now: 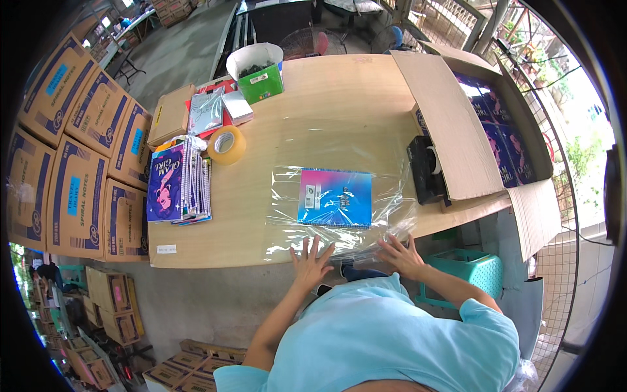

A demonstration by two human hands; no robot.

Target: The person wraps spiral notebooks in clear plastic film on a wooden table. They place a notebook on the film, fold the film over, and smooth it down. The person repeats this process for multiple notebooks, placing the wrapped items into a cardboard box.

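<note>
A spiral notebook [346, 202] with a pink-to-blue cover lies flat near the table's front edge. Clear plastic film [392, 215] spreads under or around it; which one, I cannot tell. My left hand [312, 262] rests on the film's near edge with its fingers spread. My right hand [401, 257] lies at the film's near right corner, fingers stretched out and apart. Neither hand touches the notebook. To the left stands a stack of spiral notebooks [166, 185] with purple covers, and beyond it a roll of tape [226, 145].
An open carton [450, 130] holding purple packs stands at the right, with a black tape dispenser [424, 171] beside it. A green-and-white box [260, 85] sits at the back. Stacked cartons [78, 189] rise left of the table [326, 98]. A teal stool [467, 274] is below right.
</note>
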